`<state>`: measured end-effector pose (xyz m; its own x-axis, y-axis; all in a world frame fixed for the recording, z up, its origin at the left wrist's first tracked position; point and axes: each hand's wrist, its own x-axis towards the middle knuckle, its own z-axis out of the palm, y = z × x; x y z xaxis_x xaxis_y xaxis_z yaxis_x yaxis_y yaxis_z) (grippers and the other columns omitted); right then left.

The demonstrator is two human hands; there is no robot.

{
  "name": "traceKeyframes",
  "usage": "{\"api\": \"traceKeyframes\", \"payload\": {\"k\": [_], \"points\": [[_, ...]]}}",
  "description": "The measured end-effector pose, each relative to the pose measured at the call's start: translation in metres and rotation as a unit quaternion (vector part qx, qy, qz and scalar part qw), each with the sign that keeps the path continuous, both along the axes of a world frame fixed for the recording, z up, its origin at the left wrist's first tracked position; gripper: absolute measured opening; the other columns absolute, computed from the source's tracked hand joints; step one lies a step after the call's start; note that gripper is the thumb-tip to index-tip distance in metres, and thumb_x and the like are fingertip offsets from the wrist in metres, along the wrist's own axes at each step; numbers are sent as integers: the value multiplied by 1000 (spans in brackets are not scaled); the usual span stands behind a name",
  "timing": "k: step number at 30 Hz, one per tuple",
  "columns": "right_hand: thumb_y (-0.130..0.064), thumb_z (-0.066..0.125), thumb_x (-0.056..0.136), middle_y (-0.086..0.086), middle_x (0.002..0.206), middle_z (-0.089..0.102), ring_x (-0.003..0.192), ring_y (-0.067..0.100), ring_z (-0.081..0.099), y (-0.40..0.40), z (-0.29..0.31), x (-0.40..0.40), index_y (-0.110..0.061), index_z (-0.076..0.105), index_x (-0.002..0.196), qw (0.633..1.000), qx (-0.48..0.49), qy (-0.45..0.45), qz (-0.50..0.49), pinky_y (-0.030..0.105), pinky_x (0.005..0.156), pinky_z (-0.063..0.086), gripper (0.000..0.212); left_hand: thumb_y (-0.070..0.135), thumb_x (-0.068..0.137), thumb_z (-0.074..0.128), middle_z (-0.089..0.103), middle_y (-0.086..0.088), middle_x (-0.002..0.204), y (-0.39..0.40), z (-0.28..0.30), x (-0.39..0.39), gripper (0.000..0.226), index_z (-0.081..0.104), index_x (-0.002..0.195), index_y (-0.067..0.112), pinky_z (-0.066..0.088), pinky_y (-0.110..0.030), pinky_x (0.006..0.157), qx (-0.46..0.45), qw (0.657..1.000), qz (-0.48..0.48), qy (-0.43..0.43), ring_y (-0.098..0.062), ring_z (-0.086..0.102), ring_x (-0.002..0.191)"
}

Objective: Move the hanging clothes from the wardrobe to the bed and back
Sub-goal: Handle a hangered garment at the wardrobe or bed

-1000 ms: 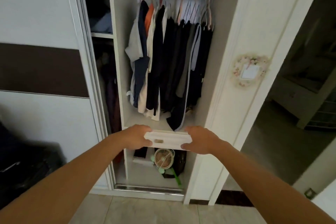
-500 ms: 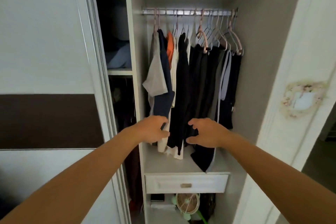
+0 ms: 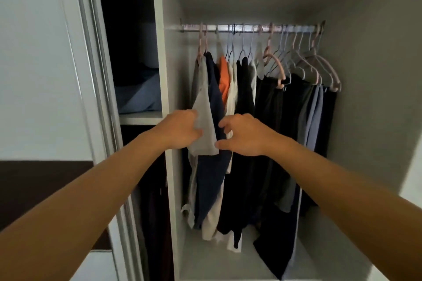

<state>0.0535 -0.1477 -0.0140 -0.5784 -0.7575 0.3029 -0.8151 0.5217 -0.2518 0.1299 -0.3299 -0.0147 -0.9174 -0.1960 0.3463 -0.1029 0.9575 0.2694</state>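
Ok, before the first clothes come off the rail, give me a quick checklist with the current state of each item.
1. Wardrobe open, clothes reachable: ok. The clothes hang in plain view on the rail.
2. Left hand on a garment: ok. It touches the grey shirt at its left edge.
3. Right hand on a garment: cannot tell. Its fingers curl beside the grey shirt and navy shirt, but a firm grip is not visible.
4. Hangers held: not ok. Both hands sit well below the hangers.
5. Hooks free to lift off the rail: cannot tell, they are crowded together.
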Motion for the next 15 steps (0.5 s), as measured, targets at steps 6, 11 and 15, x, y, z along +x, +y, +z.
{"api": "traceKeyframes", "payload": {"k": [6, 11, 15], "points": [[-42, 71, 85, 14, 117, 65, 119, 18, 54, -52, 57, -51, -7, 65, 115, 995, -86, 53, 25, 41, 94, 53, 46, 30, 94, 61, 63, -8, 106, -28, 48, -46, 32, 58, 117, 8, 54, -42, 83, -18, 998, 31, 58, -25, 61, 94], [-39, 73, 83, 11, 109, 62, 122, 29, 50, -87, 91, -76, -4, 67, 109, 993, -95, 74, -14, 41, 95, 50, 43, 18, 95, 59, 63, -5, 99, -39, 69, -75, 16, 60, 103, 5, 52, -32, 67, -25, 996, 11, 81, -26, 62, 88], [-26, 68, 84, 4, 70, 51, 65, 20, 54, -112, 107, -90, -15, 45, 69, 987, -115, 93, -62, 28, 53, 40, 30, 11, 94, 57, 55, -6, 81, -47, 82, -93, 21, 46, 77, 16, 44, -29, 54, -30, 997, 32, 65, -21, 58, 73]]}}
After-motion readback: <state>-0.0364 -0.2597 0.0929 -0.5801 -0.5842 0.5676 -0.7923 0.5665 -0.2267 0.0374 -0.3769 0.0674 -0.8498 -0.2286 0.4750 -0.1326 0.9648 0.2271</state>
